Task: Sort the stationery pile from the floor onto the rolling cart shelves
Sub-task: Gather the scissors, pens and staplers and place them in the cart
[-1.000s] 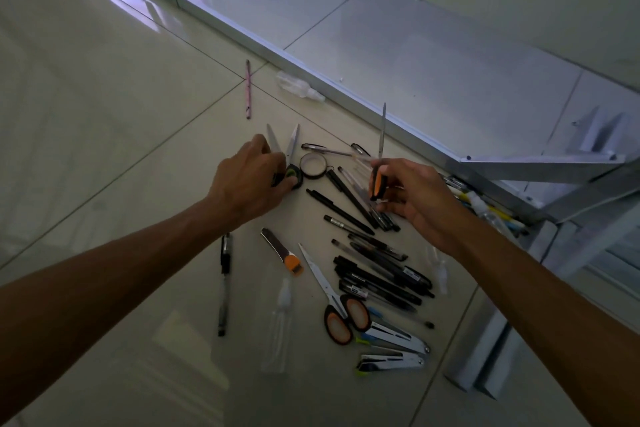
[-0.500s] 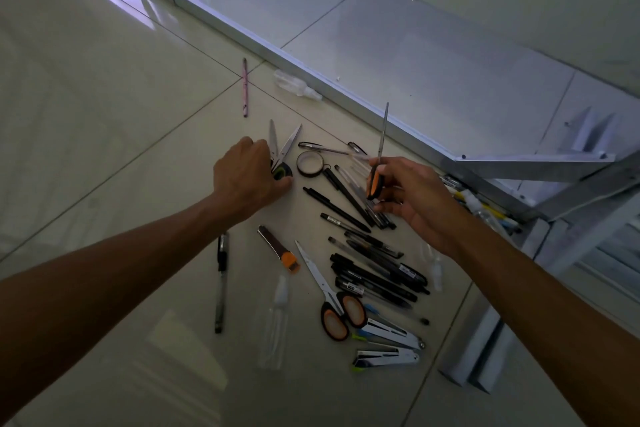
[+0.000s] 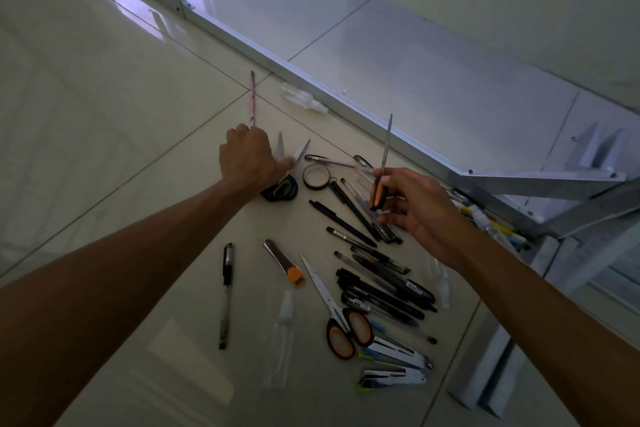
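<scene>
Stationery is spread over the tiled floor (image 3: 104, 114), the bulk of it at about 5 o'clock from the frame's middle. A pair of orange-handled scissors (image 3: 380, 180) is held up off the floor by the right hand (image 3: 412, 208), its fingers curled about the handle and the closed blades pointing to 12 o'clock. The left hand (image 3: 247, 158) is reached down at 11 o'clock of the pile, knuckles up; its fingers are hidden behind the hand, so whether anything is gripped cannot be told. A pink pencil (image 3: 252, 97) runs away from that hand toward 12 o'clock, and green-handled scissors (image 3: 289, 180) lie with blades parted just at its 3 o'clock side. A tape roll (image 3: 316, 176) sits between the two hands. Black pens (image 3: 377, 288) are bunched at 6 o'clock of the right hand — a second pair of orange scissors (image 3: 332, 315), a cutter (image 3: 285, 263) and a stapler (image 3: 394, 378) lie nearer the viewer. One pen (image 3: 226, 291) lies apart, beside the left forearm. A metal frame (image 3: 540, 180) stands at 3 o'clock.
</scene>
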